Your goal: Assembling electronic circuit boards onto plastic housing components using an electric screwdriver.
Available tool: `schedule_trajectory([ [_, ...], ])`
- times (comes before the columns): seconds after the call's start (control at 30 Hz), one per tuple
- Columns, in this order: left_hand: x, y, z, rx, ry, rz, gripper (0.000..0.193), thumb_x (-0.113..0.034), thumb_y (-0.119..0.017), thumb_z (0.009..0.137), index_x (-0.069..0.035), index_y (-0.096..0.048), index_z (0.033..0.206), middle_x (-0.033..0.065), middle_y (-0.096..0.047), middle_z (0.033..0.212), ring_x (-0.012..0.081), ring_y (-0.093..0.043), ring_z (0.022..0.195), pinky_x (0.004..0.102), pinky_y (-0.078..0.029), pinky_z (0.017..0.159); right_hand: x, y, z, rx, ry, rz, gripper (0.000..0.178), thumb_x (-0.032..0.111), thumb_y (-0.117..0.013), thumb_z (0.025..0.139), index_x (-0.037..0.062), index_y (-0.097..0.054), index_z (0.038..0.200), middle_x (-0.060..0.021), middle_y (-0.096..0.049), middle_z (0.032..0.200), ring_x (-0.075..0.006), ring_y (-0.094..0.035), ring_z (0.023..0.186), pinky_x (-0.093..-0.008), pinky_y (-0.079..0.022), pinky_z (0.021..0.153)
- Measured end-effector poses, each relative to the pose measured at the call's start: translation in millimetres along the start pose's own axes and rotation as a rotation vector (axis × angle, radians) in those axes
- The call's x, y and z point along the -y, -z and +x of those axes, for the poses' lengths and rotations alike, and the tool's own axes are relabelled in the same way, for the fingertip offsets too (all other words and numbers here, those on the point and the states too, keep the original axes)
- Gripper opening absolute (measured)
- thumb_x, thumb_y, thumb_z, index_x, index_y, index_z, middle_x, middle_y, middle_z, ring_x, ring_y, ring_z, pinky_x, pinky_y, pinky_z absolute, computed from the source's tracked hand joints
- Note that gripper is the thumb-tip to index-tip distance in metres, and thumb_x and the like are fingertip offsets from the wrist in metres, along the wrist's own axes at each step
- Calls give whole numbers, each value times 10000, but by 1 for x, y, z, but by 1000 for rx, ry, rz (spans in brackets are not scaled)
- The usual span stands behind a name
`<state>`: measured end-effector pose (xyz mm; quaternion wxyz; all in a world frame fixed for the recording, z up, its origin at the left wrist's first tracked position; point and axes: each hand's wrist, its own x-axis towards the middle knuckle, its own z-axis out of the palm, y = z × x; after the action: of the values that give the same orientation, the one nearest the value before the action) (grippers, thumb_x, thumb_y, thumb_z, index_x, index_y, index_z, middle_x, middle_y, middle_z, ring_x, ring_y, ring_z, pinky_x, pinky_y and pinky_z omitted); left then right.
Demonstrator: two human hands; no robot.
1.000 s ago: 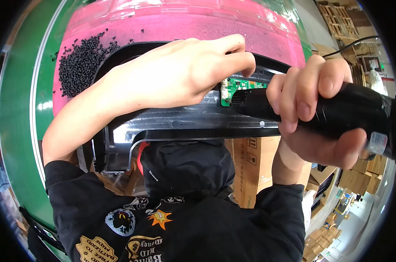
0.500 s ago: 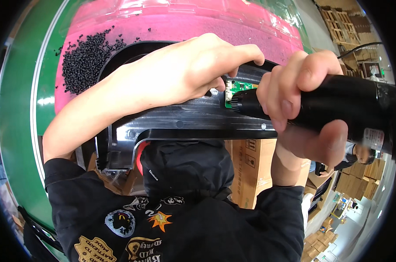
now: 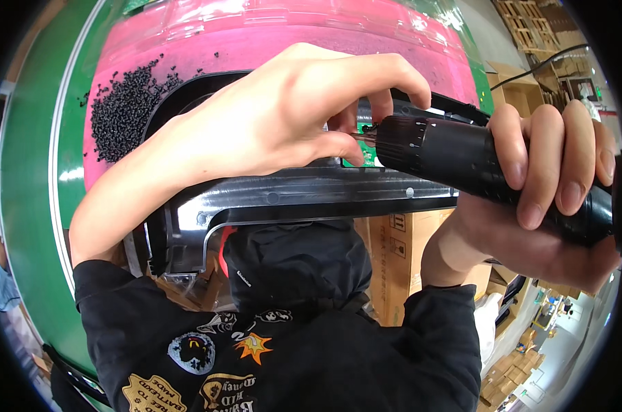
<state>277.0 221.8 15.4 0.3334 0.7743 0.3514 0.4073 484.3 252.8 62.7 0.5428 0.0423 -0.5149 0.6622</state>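
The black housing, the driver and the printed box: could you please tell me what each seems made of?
The black housing looks like moulded plastic: glossy, with streaked reflections and round moulded marks. The driver seems satin plastic, from its soft sheen, though coated metal is possible. The printed box looks like matte brown cardboard, from its dull, papery face.

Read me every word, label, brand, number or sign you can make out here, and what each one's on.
Gold patches on the shirt: lettering, which I won't copy out.
Box: two framed pictogram signs, plus a column of characters too faint to read.
Black cloth: a white mark, too small to read.
Driver: white marks, too small to read.
Board: any printing is too small to read.
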Motion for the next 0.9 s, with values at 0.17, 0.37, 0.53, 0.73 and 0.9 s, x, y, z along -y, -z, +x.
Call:
schedule_trajectory([
  [0.17,0,1,5,-8,-159,134,642,61,-797,646,-62,-612,1248,113,-688,976,168,-650,744,294,-558,693,7,12,3,21,0,62,438,314,-790,699,118,-514,977,51,-522,785,-55,-508,557,-246,-409,655],
  [0.37,0,1,7,24,-31,-85,612,0,-803,742,-44,-554,1298,83,-709,1031,167,-666,807,298,-563,728,21,19,0,8,-25,-4,445,331,-761,721,101,-504,1002,29,-519,793,-72,-503,566,-261,-401,662],
  [0.53,8,1,-1,209,254,260,601,-105,-760,812,-71,-488,1347,113,-674,1085,229,-622,847,342,-526,762,39,34,5,58,-154,-321,452,420,-633,832,55,-497,1062,-29,-504,811,-111,-477,581,-298,-371,656],
  [0.73,11,3,-3,341,199,373,592,-101,-751,796,-55,-498,1328,115,-563,1167,244,-587,853,363,-520,784,34,61,-3,-65,-191,-382,452,451,-565,903,25,-535,1051,-34,-506,801,-112,-463,574,-295,-367,624],
  [0.9,12,3,-4,333,198,358,578,-73,-753,789,-40,-506,1311,109,-555,1148,242,-573,820,370,-515,764,26,65,-4,-88,-157,-377,471,477,-570,901,30,-537,1047,-25,-502,786,-107,-458,561,-285,-359,603],
])
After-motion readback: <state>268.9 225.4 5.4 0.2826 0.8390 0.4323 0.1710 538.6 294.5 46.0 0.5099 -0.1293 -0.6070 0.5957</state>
